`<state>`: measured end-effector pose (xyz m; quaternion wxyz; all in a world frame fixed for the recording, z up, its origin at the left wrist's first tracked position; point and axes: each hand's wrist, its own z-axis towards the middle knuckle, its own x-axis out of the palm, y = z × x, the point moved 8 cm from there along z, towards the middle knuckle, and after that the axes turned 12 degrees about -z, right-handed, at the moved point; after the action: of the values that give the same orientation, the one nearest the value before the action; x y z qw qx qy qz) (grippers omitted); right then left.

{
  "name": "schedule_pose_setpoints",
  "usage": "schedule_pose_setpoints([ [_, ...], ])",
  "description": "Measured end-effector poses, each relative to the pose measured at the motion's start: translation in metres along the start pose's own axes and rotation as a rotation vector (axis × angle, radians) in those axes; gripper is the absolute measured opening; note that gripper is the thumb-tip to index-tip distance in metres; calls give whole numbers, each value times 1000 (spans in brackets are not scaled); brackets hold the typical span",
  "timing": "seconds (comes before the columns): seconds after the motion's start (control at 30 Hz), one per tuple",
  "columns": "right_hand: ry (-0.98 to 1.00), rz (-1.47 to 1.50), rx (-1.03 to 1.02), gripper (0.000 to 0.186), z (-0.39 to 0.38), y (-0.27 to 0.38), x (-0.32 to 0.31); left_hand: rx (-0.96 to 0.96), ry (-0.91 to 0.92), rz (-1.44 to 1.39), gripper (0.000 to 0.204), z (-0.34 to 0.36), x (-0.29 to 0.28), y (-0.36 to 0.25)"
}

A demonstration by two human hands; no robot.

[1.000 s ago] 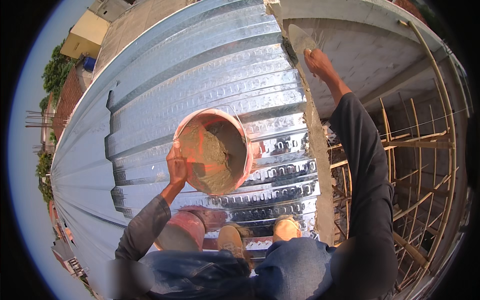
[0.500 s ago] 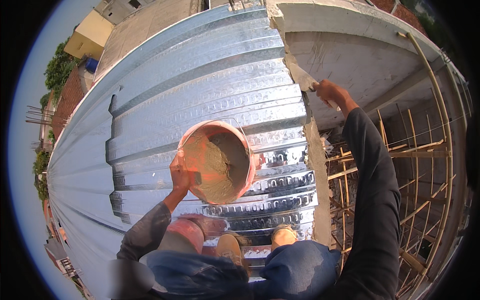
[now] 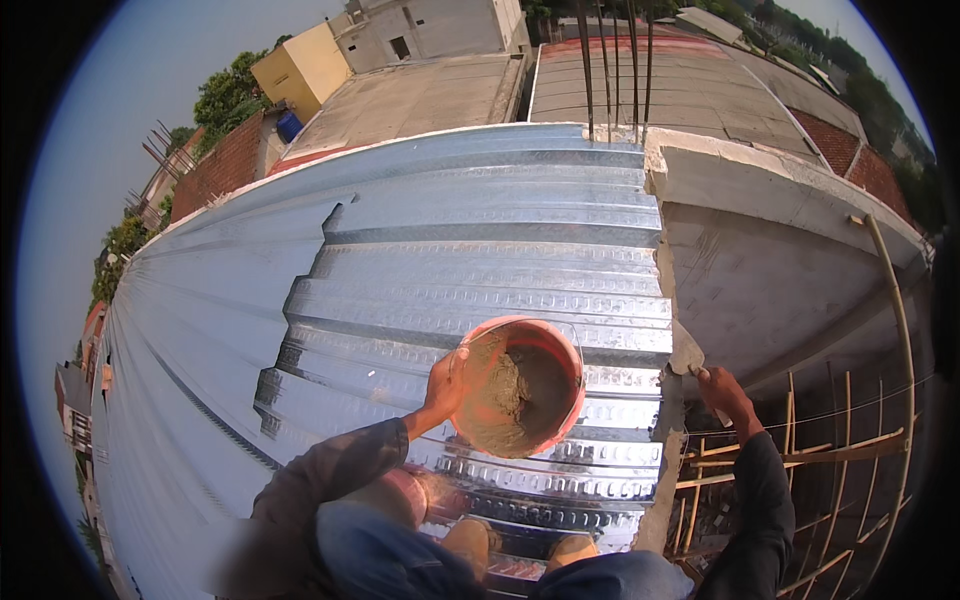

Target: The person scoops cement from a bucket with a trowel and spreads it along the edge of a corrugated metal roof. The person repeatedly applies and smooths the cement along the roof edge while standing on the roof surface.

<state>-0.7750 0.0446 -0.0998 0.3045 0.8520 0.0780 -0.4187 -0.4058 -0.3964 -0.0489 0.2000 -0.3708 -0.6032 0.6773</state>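
My left hand (image 3: 442, 388) is closed on the left rim of a reddish-orange bucket (image 3: 574, 400) with a thin wire handle. Grey wet mortar (image 3: 505, 395) lies inside, heaped and smeared up the left wall. Out to the right, my right hand (image 3: 728, 396) is wrapped round the handle of a trowel (image 3: 685, 352). The trowel's flat blade is at the mortar-covered concrete edge (image 3: 655, 520), where the ribbed metal decking (image 3: 480, 262) ends. Whether mortar sits on the blade, I cannot tell.
Beside the edge on the right is a deep drop with bamboo scaffolding (image 3: 850, 455). A second reddish bucket (image 3: 402, 495) stands by my left leg, near my shoes (image 3: 470, 545). Upright steel bars (image 3: 618, 80) rise at the far corner. The decking has a stepped overlap (image 3: 290, 335) on the left.
My view has tilted up, showing more rooftops. My right hand and the trowel have come nearer to me along the edge. My left hand still grips the bucket.
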Motion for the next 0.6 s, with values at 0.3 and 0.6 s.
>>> schedule_pose_setpoints([
  [0.3,-382,291,68,49,35,-44,-7,10,-5,17,63,3,-2,10],
  [0.6,-486,-489,-30,52,86,69,-42,-4,-22,32,66,-1,-9,6],
])
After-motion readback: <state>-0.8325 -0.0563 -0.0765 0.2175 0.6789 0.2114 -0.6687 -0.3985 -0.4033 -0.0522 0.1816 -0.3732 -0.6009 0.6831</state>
